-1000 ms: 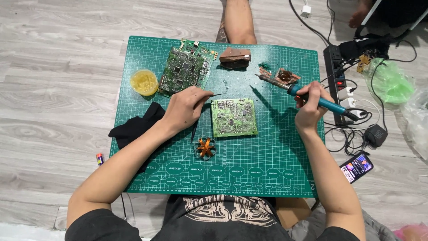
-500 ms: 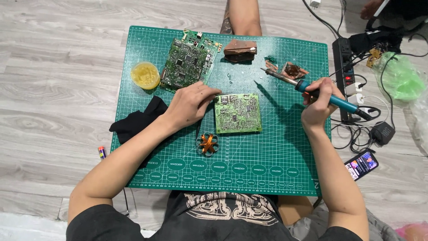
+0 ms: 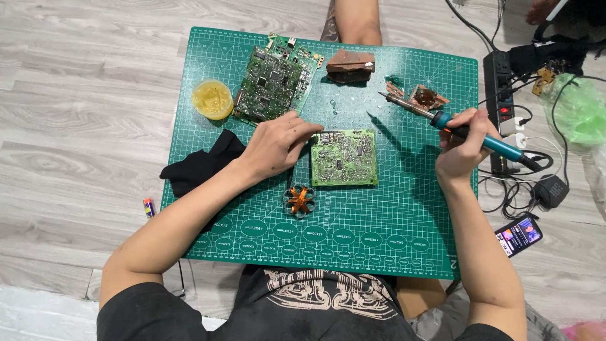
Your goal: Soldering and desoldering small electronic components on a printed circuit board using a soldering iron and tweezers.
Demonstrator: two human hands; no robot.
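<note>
My left hand (image 3: 276, 145) rests on the green cutting mat (image 3: 353, 246) with bent fingers touching the left edge of a small green circuit board (image 3: 344, 158) and holding it down. My right hand (image 3: 464, 155) grips a soldering iron with a blue handle (image 3: 489, 142). Its metal tip points to the back left, above the mat and off the board's far right corner. A larger circuit board (image 3: 274, 79) lies at the back left of the mat, tilted.
A yellow tin (image 3: 213, 99), black cloth (image 3: 202, 164) and orange coil (image 3: 300, 199) lie left of the board. A brown block (image 3: 350, 65) and scraps (image 3: 426, 98) lie at the back. A power strip (image 3: 499, 76), cables, phone (image 3: 521, 233) and green bag (image 3: 577, 110) sit right.
The view has shifted slightly. Both hands, the iron and the small board keep nearly the same places relative to one another.
</note>
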